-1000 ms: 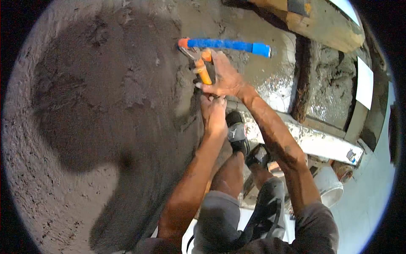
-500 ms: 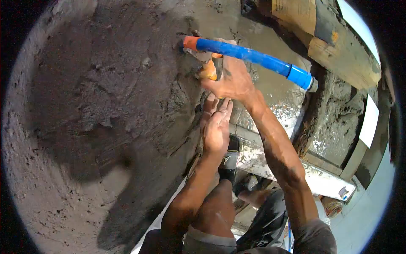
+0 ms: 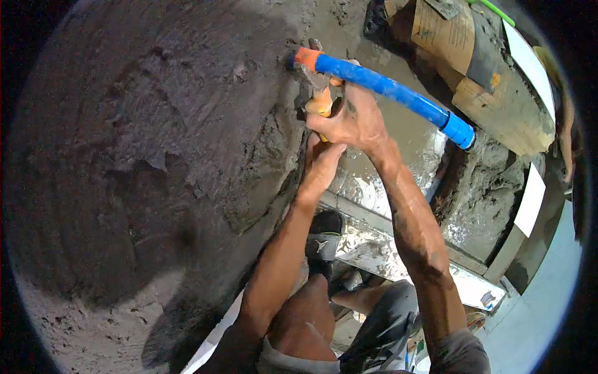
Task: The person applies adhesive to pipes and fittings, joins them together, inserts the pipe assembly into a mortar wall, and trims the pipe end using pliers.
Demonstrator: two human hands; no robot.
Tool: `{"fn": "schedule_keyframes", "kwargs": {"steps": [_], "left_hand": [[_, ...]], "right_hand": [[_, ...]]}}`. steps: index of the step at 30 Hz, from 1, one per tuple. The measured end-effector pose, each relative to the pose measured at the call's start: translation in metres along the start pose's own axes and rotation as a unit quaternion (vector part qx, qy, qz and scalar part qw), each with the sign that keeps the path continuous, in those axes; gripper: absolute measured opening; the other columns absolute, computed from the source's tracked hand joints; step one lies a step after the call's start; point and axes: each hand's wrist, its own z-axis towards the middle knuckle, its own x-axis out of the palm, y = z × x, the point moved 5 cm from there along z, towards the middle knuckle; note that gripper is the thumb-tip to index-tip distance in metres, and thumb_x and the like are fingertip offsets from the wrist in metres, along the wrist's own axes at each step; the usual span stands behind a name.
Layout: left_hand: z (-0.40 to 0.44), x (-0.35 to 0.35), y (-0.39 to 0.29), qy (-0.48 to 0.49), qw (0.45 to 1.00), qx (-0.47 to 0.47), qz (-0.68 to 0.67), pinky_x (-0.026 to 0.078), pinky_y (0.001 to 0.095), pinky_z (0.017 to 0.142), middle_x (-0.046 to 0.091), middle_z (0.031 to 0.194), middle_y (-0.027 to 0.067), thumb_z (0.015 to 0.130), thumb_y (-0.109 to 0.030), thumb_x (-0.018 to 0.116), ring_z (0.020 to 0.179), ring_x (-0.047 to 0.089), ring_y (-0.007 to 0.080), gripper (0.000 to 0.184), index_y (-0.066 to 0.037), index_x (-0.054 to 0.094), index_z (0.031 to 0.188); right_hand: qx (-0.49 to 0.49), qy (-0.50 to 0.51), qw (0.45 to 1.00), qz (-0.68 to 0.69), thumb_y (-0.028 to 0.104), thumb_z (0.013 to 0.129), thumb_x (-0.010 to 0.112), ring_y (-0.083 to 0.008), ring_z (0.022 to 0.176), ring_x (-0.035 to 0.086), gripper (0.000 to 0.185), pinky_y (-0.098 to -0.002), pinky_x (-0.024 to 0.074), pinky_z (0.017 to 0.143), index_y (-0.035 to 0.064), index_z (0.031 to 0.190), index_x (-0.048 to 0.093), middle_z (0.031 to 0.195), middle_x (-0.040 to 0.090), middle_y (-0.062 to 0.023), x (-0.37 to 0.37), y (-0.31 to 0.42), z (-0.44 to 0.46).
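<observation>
A hand tool with a yellow-orange handle [image 3: 320,103] and a mud-coated grey head points up against the edge of the wet grey mortar [image 3: 187,124]. My right hand [image 3: 356,118] is closed around its handle. Below, my left hand [image 3: 322,167] is closed at the handle's lower end, its fingers partly hidden by the right hand. Just above my hands passes a blue pipe [image 3: 386,86] with an orange end fitting [image 3: 306,59] at the mortar. The tool's head is partly hidden behind this pipe, so its exact kind is unclear.
Muddy cardboard [image 3: 501,106] and a white strip [image 3: 530,201] lie at right. A mortar-filled frame [image 3: 479,218] sits below the pipe's far end. My shoe [image 3: 324,240] stands beside a white splattered board [image 3: 374,255]. Another person's arm [image 3: 565,146] shows at the right edge.
My left hand's fingers were stretched out under the right hand; now they are closed at the handle's end. The view has shifted, so the pipe and hands appear farther right.
</observation>
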Motion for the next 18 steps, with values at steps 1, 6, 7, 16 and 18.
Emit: {"fn": "schedule_keyframes", "kwargs": {"steps": [1,6,7,16,18], "left_hand": [[-0.001,-0.002,0.001,0.008,0.992,0.009,0.129,0.045,0.0365,0.099,0.065,0.113,0.0091,0.09,-0.011,0.066,0.109,0.059,0.0216,0.026,-0.001,0.063,0.114],[0.009,0.01,0.02,0.275,0.766,-0.061,-0.578,0.046,0.0448,0.1,0.062,0.126,0.0076,0.089,-0.033,0.066,0.116,0.057,0.0265,0.049,-0.005,0.056,0.127],[0.006,0.01,0.014,0.165,0.855,-0.104,-0.48,0.04,0.0479,0.108,0.055,0.139,0.0095,0.088,-0.046,0.062,0.129,0.049,0.0295,0.064,-0.006,0.049,0.137],[0.016,0.045,0.0,0.084,0.81,-0.066,-0.577,0.032,0.0479,0.113,0.049,0.143,0.0043,0.09,-0.06,0.044,0.136,0.041,0.0268,0.067,-0.018,0.047,0.142],[0.015,0.045,-0.005,0.113,0.79,-0.039,-0.602,0.031,0.0493,0.114,0.048,0.144,0.0068,0.092,-0.058,0.044,0.136,0.042,0.0289,0.067,-0.015,0.044,0.143]], "right_hand": [[0.004,0.001,1.0,-0.009,0.034,0.055,0.083,-0.0341,0.09,0.057,0.065,-0.0426,0.0491,0.08,0.0011,0.105,0.056,0.098,0.054,-0.0163,-0.001,0.0,-0.001],[0.036,0.009,0.999,0.037,0.035,0.053,0.084,-0.0324,0.089,0.058,0.067,-0.0418,0.0497,0.079,0.0017,0.104,0.056,0.098,0.055,-0.0149,0.002,-0.001,-0.001],[0.04,0.007,0.998,0.049,0.036,0.053,0.084,-0.0322,0.089,0.058,0.067,-0.0416,0.0497,0.079,0.0019,0.104,0.056,0.097,0.055,-0.0146,0.003,-0.001,-0.003],[0.1,-0.018,0.994,0.038,0.036,0.05,0.083,-0.032,0.084,0.058,0.065,-0.0413,0.049,0.076,0.0045,0.102,0.058,0.093,0.057,-0.0131,0.004,0.001,-0.006],[0.1,-0.002,0.993,0.057,0.034,0.052,0.083,-0.0321,0.084,0.059,0.063,-0.0414,0.0489,0.075,0.0047,0.101,0.057,0.091,0.058,-0.0132,0.009,-0.003,-0.006]]}}
